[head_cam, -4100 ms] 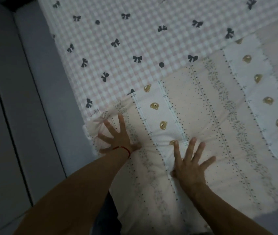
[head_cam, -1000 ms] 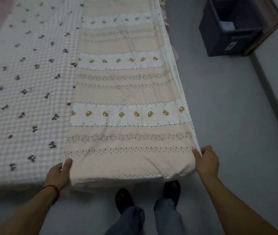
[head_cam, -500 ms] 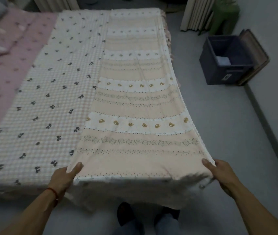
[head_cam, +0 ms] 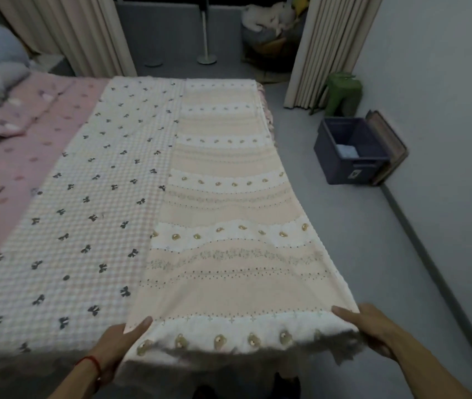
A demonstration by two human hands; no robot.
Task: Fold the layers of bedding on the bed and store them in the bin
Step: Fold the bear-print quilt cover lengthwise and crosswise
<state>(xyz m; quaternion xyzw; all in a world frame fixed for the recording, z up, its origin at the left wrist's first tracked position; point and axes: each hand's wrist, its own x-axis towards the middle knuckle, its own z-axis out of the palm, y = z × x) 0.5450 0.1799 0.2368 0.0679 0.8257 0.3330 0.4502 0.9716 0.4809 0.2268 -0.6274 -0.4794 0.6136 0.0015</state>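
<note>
As both hands grip it, peach striped blanket (head_cam: 229, 203), bear-dotted white bands

Both forearms are bare, without sleeves. A thin red string bracelet (head_cam: 92, 361) circles the left wrist. Dark shoes (head_cam: 283, 384) show at the bottom edge.

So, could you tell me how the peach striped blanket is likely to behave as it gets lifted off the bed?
Probably floppy: the peach striped blanket sags between the left hand and right hand gripping its near corners. It looks thin, so likely light. Its fuzzy edge suggests it won't slip easily.
</note>
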